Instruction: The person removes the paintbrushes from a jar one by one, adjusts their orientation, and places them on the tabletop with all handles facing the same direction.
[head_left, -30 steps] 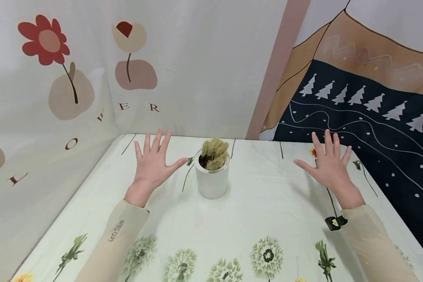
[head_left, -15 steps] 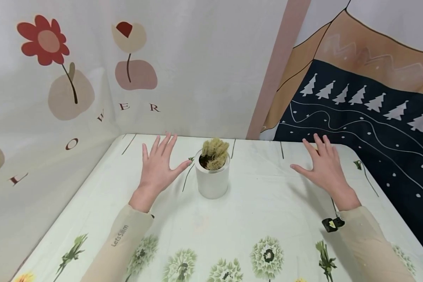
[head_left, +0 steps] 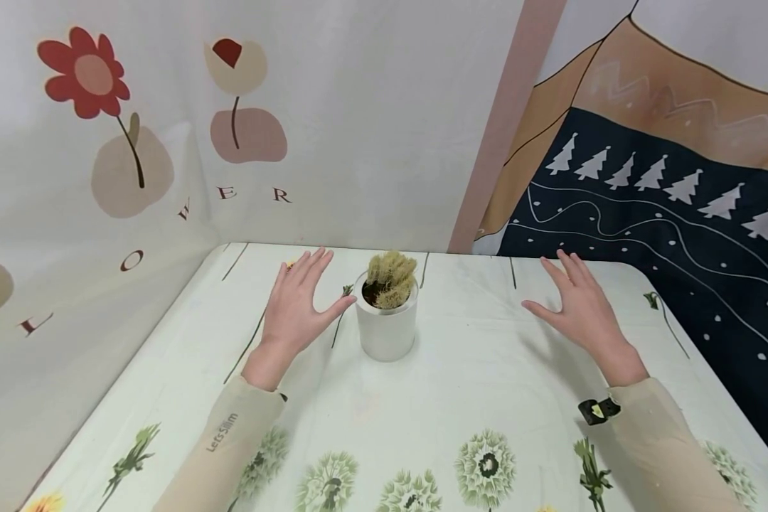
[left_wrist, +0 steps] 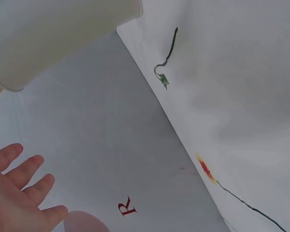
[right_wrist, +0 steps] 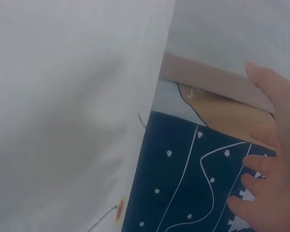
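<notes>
White pot (head_left: 387, 338), upright on desk (head_left: 473, 363), with yellowish plant (head_left: 392, 274) inside; left hand (head_left: 292, 307) just beside pot; right hand (head_left: 579, 306) well apart from it; fingers extended on both

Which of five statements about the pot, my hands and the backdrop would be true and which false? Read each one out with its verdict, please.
1. The white pot stands upright on the table. True.
2. Your left hand is nearer to the pot than your right hand. True.
3. Your right hand grips the pot. False: it is apart from the pot and holds nothing.
4. The plant in the pot is bright red. False: it is a dull yellow-green.
5. White trees are printed on the dark blue backdrop. True.
</notes>
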A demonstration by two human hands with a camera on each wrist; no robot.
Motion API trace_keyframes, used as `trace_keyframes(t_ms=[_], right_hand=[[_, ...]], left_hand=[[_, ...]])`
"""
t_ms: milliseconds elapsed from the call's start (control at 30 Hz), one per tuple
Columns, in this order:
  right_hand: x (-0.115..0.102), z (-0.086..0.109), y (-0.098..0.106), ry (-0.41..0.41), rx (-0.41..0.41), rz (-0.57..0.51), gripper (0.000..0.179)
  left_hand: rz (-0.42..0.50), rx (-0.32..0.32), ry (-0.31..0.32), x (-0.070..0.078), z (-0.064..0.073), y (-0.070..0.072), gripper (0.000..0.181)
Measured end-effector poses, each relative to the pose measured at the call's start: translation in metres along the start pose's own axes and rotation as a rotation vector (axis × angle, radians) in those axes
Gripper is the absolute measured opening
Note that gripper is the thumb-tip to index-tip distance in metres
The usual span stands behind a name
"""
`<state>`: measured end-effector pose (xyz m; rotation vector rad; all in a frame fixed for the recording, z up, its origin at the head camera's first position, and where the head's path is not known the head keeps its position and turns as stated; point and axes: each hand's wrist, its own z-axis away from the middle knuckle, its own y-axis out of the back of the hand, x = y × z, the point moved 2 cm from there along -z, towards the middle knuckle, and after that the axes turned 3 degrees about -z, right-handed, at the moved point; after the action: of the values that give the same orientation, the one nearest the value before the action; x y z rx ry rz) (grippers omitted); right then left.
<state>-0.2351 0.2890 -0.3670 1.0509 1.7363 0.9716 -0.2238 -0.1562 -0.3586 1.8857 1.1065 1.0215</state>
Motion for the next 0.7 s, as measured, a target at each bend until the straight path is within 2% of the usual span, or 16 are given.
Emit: trace_keyframes(t_ms=[167,367,700], right_hand=[[-0.003,0.000,-0.003,0.013,0.008,-0.011,0.085],[-0.006,0.000,-0.006,0.013,0.003,-0.016,0.084],[-0.015,0.000,-0.012,-0.005,-0.016,-0.038,0.083]], left_hand=[[0.007,0.027,-0.016,0.004,0.000,-0.004,0.080],[0.029,0.014,-0.019,0.009,0.002,-0.008,0.080],[0.072,0.028,-0.029,0.015,0.003,-0.013,0.074]])
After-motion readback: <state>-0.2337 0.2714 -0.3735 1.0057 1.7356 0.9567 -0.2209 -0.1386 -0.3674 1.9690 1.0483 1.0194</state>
